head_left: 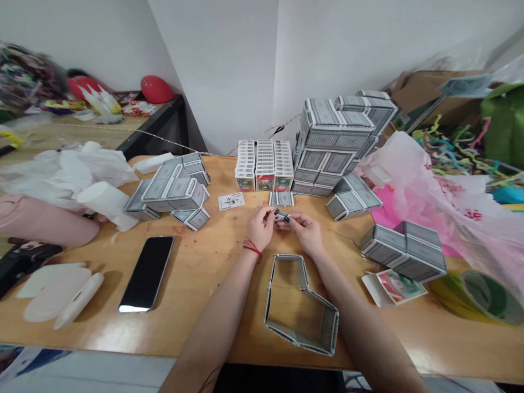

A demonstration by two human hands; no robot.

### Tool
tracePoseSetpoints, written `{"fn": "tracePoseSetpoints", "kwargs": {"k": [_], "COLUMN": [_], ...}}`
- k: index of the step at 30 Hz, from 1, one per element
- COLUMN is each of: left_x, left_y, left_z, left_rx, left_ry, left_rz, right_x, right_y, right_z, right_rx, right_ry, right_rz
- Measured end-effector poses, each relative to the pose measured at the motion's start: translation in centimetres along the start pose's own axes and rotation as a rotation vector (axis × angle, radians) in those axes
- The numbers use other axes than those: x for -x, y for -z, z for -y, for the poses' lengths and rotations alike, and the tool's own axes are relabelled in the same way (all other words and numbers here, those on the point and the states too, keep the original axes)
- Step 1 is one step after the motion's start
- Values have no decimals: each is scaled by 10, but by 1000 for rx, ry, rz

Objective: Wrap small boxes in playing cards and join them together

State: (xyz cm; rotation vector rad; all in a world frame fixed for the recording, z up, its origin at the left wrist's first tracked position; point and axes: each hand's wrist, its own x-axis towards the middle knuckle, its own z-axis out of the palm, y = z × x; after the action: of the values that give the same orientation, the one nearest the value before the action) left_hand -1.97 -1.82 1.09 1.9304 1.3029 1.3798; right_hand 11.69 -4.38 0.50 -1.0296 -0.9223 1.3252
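Covered, cropped and smudged at the desk [196, 295]
The left grip [262, 226] and right grip [309, 234] covered parts of a small folded piece [282, 216], its print too small to read; the left edge cut off a pink bottle [49, 221], the right edge a yellow tape roll [457, 295]; red lettering on a plastic bag [438, 199] was blurred, and a card block [405, 248] partly hid a red-green box [403, 287].

I've got the card frame [328, 327] onscreen, on the table [196, 305] between the forearms [227, 311]; phone [147, 273] off left, tape roll [454, 297] far right; card boxes [264, 166] in rows behind
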Motion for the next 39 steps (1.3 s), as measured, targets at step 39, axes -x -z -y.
{"fn": "tracePoseSetpoints", "kwargs": {"k": [39], "left_x": [18], "left_y": [4], "left_z": [-1], "left_rx": [-146], "left_ry": [-95], "left_rz": [233], "right_x": [8], "right_y": [6], "right_z": [2], "right_rx": [881], "right_ry": [474], "right_rz": [-219]}}
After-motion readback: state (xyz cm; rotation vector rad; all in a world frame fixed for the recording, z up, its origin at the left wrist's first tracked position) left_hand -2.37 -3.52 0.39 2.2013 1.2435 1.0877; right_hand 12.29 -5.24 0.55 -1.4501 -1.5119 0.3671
